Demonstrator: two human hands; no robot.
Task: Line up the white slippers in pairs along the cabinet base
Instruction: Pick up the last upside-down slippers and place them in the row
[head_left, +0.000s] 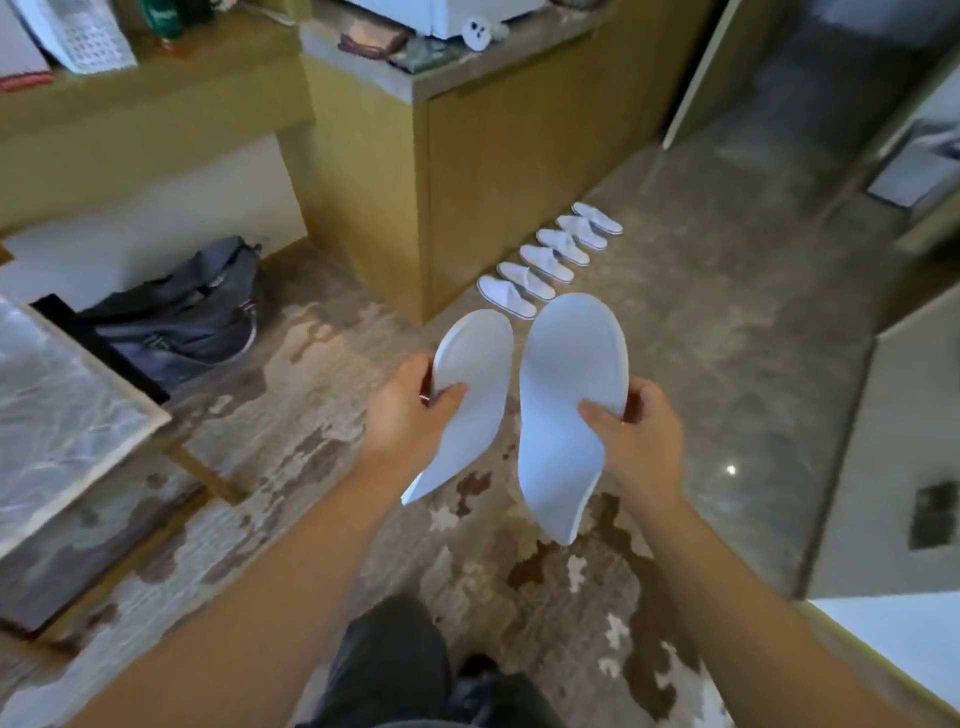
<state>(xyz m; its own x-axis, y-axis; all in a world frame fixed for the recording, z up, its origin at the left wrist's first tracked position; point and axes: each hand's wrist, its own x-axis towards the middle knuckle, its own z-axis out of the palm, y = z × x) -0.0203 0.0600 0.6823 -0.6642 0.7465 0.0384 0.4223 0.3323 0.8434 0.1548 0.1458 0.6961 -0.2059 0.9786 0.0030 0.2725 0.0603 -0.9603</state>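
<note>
My left hand (410, 410) grips one white slipper (467, 395) at its middle, sole facing me. My right hand (631, 426) grips a second white slipper (563, 395) the same way, sole up. Both are held side by side in the air above the patterned carpet. Beyond them, several white slippers (548, 260) lie in a row on the floor along the base of the wooden cabinet (498, 171), toes pointing away from it. The nearest slipper of the row (505, 296) sits just past the ones I hold.
A dark bag (182, 317) lies on the floor under the desk at left. A marble-topped table (57, 405) stands at near left. A white door edge (696, 73) rises at back right, and grey polished floor (727, 322) stretches to the right of the row.
</note>
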